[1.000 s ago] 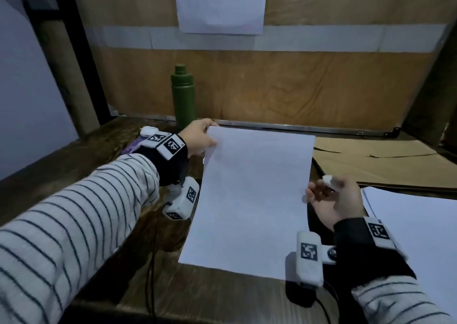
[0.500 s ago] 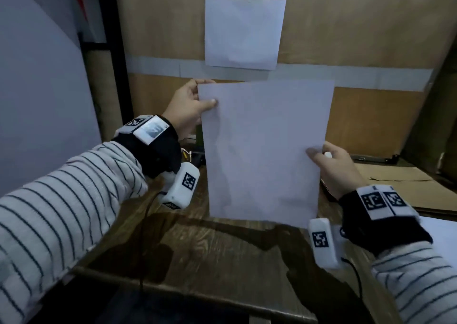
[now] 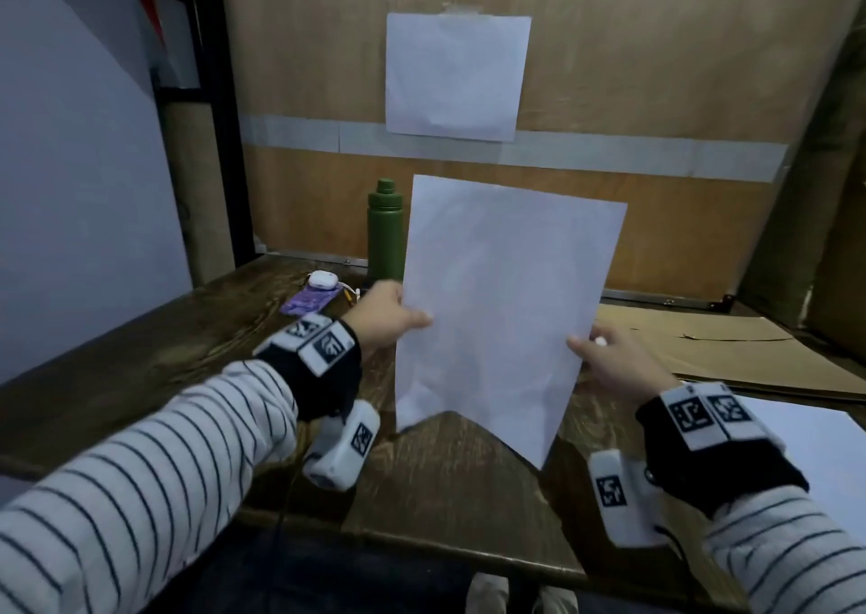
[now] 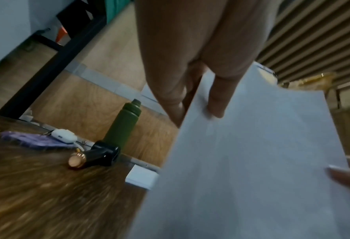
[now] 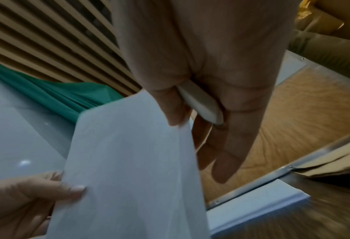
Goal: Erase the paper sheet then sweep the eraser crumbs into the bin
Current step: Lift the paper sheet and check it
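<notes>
Standing close to the dark wooden table [image 3: 187, 360], I saw the person hold a plain white paper sheet [image 3: 506, 304] upright in the air above it, with the lower edge bent and hanging just over the wood. The left hand [image 3: 386, 316] pinched the left edge of the sheet between the thumb and the fingers behind it. The right hand [image 3: 609, 360] pinched the right edge with the thumb in front, and in the same hand a small white eraser [image 5: 200, 103] was kept between the fingers. Behind the sheet, a tall dark green metal bottle [image 3: 385, 227] stood upright near the plywood wall [image 3: 656, 74], where another white sheet [image 3: 457, 74] was taped. To the left on the table lay a small white case [image 3: 323, 279] touching a purple pouch [image 3: 307, 299]. To the right lay flat brown cardboard [image 3: 731, 356] and, nearer, one more white sheet [image 3: 815, 445]. I could not see a bin in any view.
</notes>
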The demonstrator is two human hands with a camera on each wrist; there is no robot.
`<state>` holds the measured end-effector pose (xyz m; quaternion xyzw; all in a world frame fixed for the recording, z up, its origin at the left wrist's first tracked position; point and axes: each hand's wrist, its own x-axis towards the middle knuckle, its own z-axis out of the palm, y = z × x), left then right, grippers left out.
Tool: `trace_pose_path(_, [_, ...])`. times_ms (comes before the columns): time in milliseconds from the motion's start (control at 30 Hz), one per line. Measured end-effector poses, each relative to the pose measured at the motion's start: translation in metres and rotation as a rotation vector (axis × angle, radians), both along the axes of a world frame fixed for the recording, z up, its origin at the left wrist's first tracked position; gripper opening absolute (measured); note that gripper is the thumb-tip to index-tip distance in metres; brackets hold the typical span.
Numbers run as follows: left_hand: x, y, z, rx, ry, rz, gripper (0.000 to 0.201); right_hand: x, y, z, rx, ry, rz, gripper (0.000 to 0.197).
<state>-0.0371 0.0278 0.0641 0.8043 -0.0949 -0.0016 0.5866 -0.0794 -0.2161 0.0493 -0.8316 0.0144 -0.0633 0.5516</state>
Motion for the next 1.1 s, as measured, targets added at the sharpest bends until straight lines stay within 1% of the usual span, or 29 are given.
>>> trace_pose_path(67, [0.001,-0.002,-0.017,0.07,0.025,0.008,0.035,-0.003,-0.003,-0.009,-0.025,0.092,0.013,0.016])
trace_pose_path(167, [0.004,-0.002,-0.031,0.102,0.064,0.012,0.032,-0.006,-0.002,-0.013,-0.037,0.128,0.004,0.01])
trace_pose_path(200, [0.005,0.0,-0.035,0.144,0.091,0.011,0.032,-0.004,-0.002,-0.016,-0.075,0.15,0.005,0.011])
trace_pose_path(300, [0.009,0.006,-0.048,0.292,0.199,0.001,0.032,-0.003,0.002,-0.026,-0.235,0.268,0.04,0.028])
trace_pose_path(333, [0.01,0.007,-0.051,0.331,0.207,0.009,0.032,-0.002,0.004,-0.029,-0.249,0.281,0.044,0.031])
trace_pose_path(367, [0.011,0.009,-0.053,0.347,0.198,0.036,0.033,-0.001,0.005,-0.029,-0.244,0.256,0.039,0.032])
trace_pose_path(400, [0.012,0.01,-0.054,0.327,0.173,0.074,0.034,0.001,0.007,-0.027,-0.233,0.198,0.02,0.032])
trace_pose_path(467, [0.016,0.013,-0.053,0.177,0.122,0.152,0.034,0.004,0.012,-0.021,-0.178,0.072,-0.026,0.033])
trace_pose_path(500, [0.018,0.015,-0.052,0.096,0.115,0.184,0.034,0.005,0.014,-0.018,-0.149,0.05,-0.032,0.031])
trace_pose_path(533, [0.02,0.017,-0.051,0.024,0.117,0.211,0.033,0.007,0.017,-0.017,-0.148,0.061,-0.023,0.027])
trace_pose_path(600, [0.024,0.021,-0.049,-0.084,0.119,0.263,0.033,0.007,0.023,-0.019,-0.221,0.143,0.01,0.019])
trace_pose_path(667, [0.028,0.024,-0.047,-0.148,0.112,0.308,0.035,0.006,0.025,-0.025,-0.312,0.224,0.043,0.023])
trace_pose_path(733, [0.032,0.027,-0.045,-0.202,0.106,0.343,0.037,0.006,0.024,-0.029,-0.342,0.27,0.063,0.031])
trace_pose_path(833, [0.042,0.03,-0.042,-0.272,0.114,0.395,0.039,0.008,0.019,-0.03,-0.279,0.313,0.039,0.041])
trace_pose_path(867, [0.046,0.031,-0.041,-0.297,0.122,0.402,0.038,0.01,0.018,-0.03,-0.261,0.32,0.031,0.042])
trace_pose_path(900, [0.05,0.031,-0.04,-0.312,0.137,0.405,0.036,0.012,0.015,-0.031,-0.244,0.33,0.028,0.039])
trace_pose_path(1000, [0.058,0.024,-0.036,-0.332,0.148,0.371,0.037,0.017,0.01,-0.038,-0.13,0.349,0.012,0.019])
trace_pose_path(1033, [0.06,0.02,-0.034,-0.315,0.151,0.361,0.039,0.019,0.008,-0.041,-0.063,0.34,-0.006,0.017])
trace_pose_path(1100, [0.06,0.006,-0.028,-0.284,0.162,0.332,0.041,0.022,0.003,-0.045,0.095,0.317,-0.042,0.024])
